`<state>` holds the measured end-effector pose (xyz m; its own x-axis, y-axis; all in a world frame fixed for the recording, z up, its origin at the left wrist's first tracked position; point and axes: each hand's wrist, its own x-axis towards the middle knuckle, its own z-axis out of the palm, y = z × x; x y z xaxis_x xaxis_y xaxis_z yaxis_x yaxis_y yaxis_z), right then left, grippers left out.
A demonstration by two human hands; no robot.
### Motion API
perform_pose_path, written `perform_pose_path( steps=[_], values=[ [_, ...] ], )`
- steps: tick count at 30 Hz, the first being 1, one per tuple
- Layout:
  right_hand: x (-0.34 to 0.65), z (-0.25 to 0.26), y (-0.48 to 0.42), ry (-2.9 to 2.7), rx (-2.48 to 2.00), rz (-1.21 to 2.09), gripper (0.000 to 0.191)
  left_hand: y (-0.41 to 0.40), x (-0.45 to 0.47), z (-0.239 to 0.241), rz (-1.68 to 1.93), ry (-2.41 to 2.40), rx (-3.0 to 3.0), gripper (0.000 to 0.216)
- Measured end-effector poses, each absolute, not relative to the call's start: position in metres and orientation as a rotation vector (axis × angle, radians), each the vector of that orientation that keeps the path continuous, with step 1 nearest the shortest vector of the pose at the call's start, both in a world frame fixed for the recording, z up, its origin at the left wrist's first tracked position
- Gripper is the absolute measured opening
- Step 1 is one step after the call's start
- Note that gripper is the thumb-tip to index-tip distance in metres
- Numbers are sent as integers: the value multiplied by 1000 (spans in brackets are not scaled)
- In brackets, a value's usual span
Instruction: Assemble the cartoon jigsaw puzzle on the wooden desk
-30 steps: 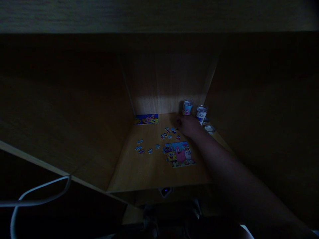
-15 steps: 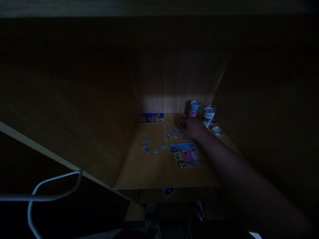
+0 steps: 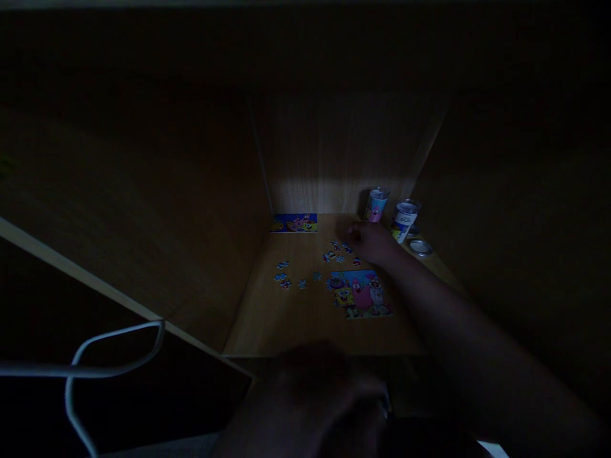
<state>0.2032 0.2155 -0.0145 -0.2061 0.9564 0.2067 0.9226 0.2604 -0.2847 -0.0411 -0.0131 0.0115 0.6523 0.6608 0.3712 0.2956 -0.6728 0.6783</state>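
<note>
The scene is very dark. My right hand [image 3: 370, 242] reaches far over a wooden desk [image 3: 296, 318] and rests among several loose puzzle pieces [image 3: 337, 251]; its fingers are curled down onto them, and whether they grip a piece is hidden. Just in front of it lies a partly assembled cartoon puzzle [image 3: 359, 294]. More loose pieces [image 3: 286, 280] lie to the left. My left hand [image 3: 315, 401] shows as a dark blurred shape at the near edge of the desk, with its fingers not distinguishable.
A printed picture card [image 3: 294, 222] leans at the back wall. Two small cans [image 3: 377, 205] [image 3: 404, 220] stand at the back right, with round lids [image 3: 421, 247] beside them. Wooden panels enclose the desk on both sides. A white cable [image 3: 95, 356] loops at lower left.
My left hand has risen into view at the bottom of the frame. The camera shifted slightly; my right hand stays on the loose pieces.
</note>
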Motion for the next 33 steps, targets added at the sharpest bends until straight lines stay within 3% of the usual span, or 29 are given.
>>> perform_pose_path(
  steps=[4,9,15,23,28,33],
  values=[
    [205,-16,218,-2167,-1765,164,27,35,-50,-6,964,1398,2447,22],
    [203,-15,218,-2138,-1779,165,26,63,-54,-32,921,1486,2613,27],
    [202,-14,217,-2130,-1717,179,25,59,-49,-34,638,1544,2688,54],
    [202,-19,219,-2168,-1656,213,21,64,-49,-34,693,1537,2630,39],
    [201,-18,220,-2145,-1675,228,22,66,-48,-35,806,1586,2583,38],
    [202,-16,220,-2113,-1714,194,23,64,-48,-36,687,1518,2648,40]
  ],
)
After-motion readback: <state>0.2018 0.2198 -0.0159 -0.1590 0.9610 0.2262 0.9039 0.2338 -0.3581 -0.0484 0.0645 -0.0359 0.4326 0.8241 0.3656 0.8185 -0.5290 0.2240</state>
